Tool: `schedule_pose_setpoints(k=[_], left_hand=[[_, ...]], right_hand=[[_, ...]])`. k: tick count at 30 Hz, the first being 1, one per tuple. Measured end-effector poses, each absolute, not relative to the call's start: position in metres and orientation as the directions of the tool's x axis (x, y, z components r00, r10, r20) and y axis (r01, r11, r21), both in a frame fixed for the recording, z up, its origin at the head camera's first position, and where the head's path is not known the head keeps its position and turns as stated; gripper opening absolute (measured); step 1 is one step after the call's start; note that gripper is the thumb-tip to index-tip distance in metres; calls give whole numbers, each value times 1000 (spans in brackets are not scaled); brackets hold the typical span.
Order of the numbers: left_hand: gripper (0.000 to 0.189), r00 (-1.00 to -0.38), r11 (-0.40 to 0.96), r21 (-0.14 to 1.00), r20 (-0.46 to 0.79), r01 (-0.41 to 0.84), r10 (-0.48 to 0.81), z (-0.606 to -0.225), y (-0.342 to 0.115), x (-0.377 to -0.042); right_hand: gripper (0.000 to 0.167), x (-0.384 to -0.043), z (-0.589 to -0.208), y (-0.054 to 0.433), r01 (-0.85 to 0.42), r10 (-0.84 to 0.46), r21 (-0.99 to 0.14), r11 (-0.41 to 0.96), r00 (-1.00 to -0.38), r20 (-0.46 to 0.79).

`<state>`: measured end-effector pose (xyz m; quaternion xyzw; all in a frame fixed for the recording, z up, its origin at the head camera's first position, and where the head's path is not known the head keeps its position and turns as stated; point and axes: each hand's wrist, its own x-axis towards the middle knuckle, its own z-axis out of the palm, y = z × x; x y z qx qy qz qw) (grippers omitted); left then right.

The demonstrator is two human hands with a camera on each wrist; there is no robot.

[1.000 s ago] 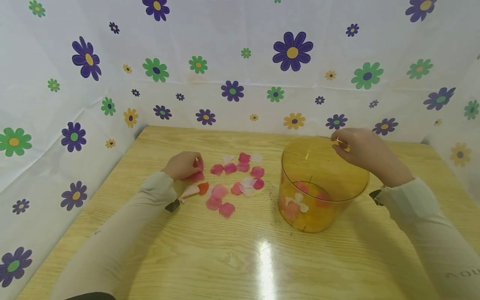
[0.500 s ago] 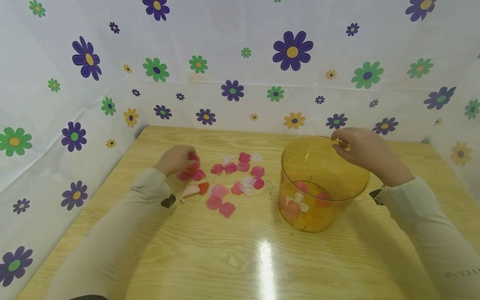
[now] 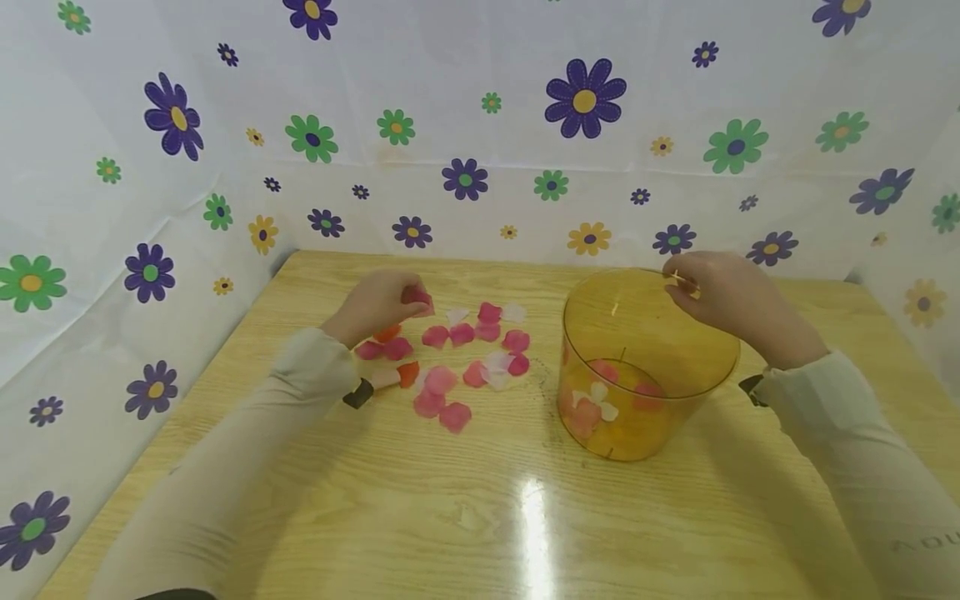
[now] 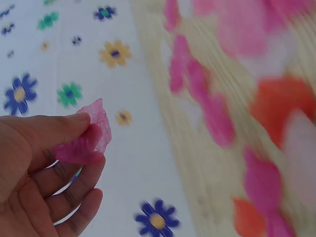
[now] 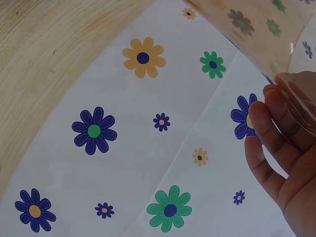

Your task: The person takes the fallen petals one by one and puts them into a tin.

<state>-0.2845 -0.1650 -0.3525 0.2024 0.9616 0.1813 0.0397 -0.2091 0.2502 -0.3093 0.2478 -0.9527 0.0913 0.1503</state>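
My left hand (image 3: 381, 305) pinches a thin pink petal (image 4: 91, 136) between thumb and fingers, above the far left of the table. Beneath and beside it lie pink petals (image 3: 397, 348) and an orange one (image 3: 387, 333). On the right, my right hand (image 3: 723, 298) grips the far rim of a clear amber bucket (image 3: 652, 333), thumb and fingers on either side of the wall. The bucket stands upright; several pink petals and a white one (image 3: 597, 393) show inside through its wall. In the right wrist view the fingers (image 5: 269, 118) curl at the clear rim.
Several more pink and white petals (image 3: 440, 381) lie scattered on the wooden table (image 3: 420, 500) between left hand and bucket. An orange petal (image 3: 408, 374) lies near the left wrist. A white cloth with printed flowers (image 3: 465, 125) hangs behind the table and along its sides.
My left hand drew back a little, then rose and moved right with a pink petal pinched in it, uncovering petals below. The right hand keeps its hold on the bucket's rim.
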Motion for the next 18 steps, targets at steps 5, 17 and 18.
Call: schedule_pose_setpoints(k=[5, 17, 18], left_hand=[[15, -870, 796, 379, 56, 472, 489, -332, -129, -261], [12, -689, 570, 402, 288, 717, 665, -285, -53, -204], [12, -674, 555, 396, 300, 732, 675, -283, -48, -202]], right_hand=[[15, -208, -308, 250, -491, -439, -104, 865, -840, 318], [15, -208, -307, 250, -479, -427, -110, 871, -849, 311], [15, -207, -307, 250, -479, -428, -109, 871, -848, 312]])
